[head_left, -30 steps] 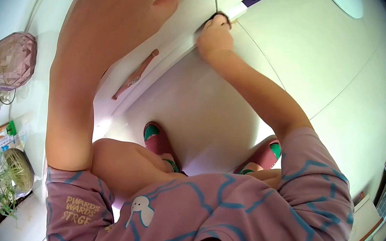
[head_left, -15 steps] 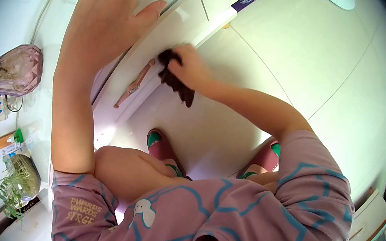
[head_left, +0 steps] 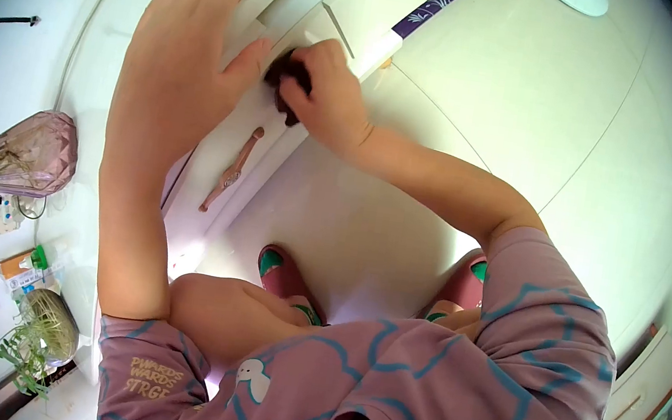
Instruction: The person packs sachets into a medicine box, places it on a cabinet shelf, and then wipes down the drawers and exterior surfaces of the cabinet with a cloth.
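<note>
A dark brown cloth [head_left: 290, 96] is bunched under my right hand [head_left: 333, 94], whose fingers are curled round it. The cloth lies against the white drawer front [head_left: 282, 138], just above a bronze-coloured handle [head_left: 232, 170]. My left hand [head_left: 181, 59] is open, its fingers stretched out and its thumb apart. It is over the top of the white cabinet at the left; whether the palm touches the surface I cannot tell.
A pink faceted glass vase [head_left: 39, 153], a power strip [head_left: 6, 215], and a potted plant in a round glass [head_left: 53, 329] stand at the left. A purple patterned strip [head_left: 435, 5] is at the top. My slippered feet [head_left: 288, 276] are on the pale tiled floor.
My right hand has moved up along the drawer front, away from the handle. The cloth hung loose before and is now bunched up. My left hand stays outstretched; the view has shifted slightly.
</note>
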The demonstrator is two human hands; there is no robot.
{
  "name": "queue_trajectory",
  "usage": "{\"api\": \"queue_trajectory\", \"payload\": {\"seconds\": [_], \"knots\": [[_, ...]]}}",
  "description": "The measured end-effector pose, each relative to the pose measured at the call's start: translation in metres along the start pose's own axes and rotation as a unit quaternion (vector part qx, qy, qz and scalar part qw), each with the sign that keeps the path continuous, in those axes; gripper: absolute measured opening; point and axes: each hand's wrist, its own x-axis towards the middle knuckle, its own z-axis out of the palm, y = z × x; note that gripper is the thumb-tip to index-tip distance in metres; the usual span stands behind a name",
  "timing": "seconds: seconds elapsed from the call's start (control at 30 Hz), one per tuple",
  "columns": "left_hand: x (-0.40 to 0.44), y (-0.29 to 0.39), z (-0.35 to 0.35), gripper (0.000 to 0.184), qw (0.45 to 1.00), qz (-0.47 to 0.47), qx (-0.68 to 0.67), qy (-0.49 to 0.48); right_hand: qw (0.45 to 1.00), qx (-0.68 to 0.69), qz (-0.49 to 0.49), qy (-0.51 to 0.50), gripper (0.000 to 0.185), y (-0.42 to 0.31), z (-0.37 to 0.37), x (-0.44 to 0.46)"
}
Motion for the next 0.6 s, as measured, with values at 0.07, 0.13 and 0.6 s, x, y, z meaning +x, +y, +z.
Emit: {"api": "queue_trajectory", "payload": {"seconds": [0.07, 0.13, 0.6], "knots": [[-0.003, -0.003, 0.002, 0.069, 1.000, -0.011, -0.005, -0.002, 0.997, -0.036, -0.038, -0.057, 0.028, -0.005, -0.008, 0.001], [-0.003, -0.004, 0.003, 0.073, 1.000, -0.010, -0.002, 0.007, 0.972, -0.104, -0.107, -0.180, 0.029, -0.007, -0.015, 0.005], [-0.016, -0.021, 0.007, 0.082, 0.999, -0.034, 0.009, -0.022, 0.586, -0.379, -0.146, -0.701, 0.034, -0.095, -0.115, -0.032]]}}
